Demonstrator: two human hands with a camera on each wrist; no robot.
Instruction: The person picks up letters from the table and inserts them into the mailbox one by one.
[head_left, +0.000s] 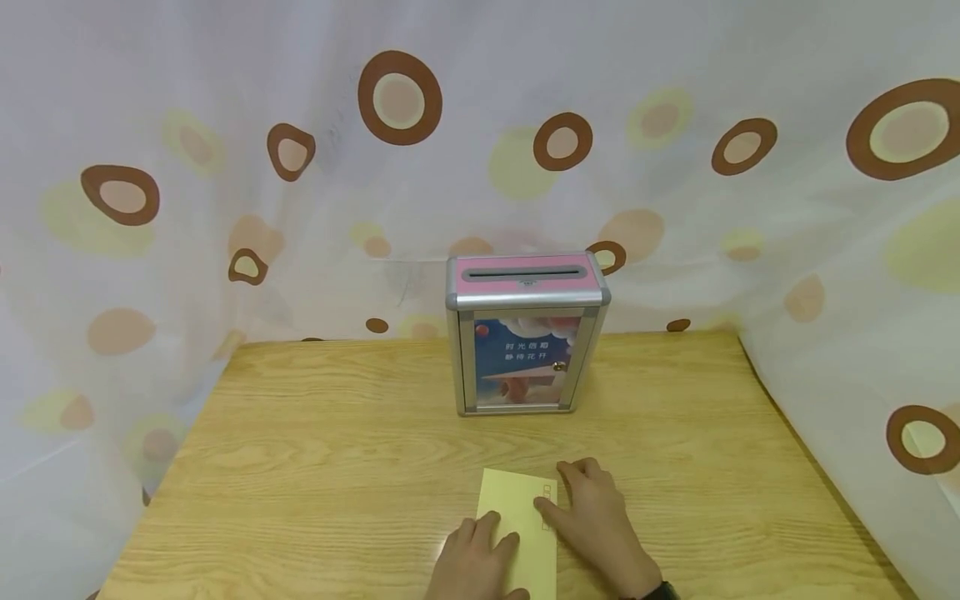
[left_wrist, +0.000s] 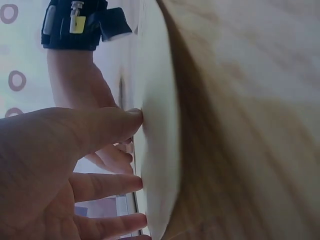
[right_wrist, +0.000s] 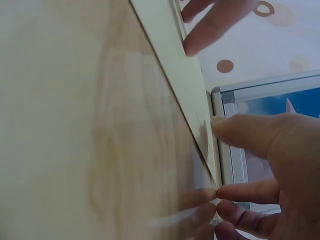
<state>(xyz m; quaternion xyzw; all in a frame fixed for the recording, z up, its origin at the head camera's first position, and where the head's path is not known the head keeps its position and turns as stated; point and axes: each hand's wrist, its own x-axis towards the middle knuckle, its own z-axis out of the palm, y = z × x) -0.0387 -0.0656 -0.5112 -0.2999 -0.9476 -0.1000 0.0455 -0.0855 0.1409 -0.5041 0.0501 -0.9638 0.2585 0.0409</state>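
Note:
A pale yellow envelope with small red printed boxes near its right edge lies on the wooden table. My left hand rests on it, fingertips touching its upper face; in the left wrist view the thumb and spread fingers meet the paper, whose near edge bows up off the wood. At the envelope's right side is my right hand. Its thumb touches the printed edge, while its fingertips touch the table beside the far right corner.
Behind the envelope stands a silver-framed box with a pink top, a slot and a small lock on its picture front. A patterned white curtain encloses the back and sides of the wooden table.

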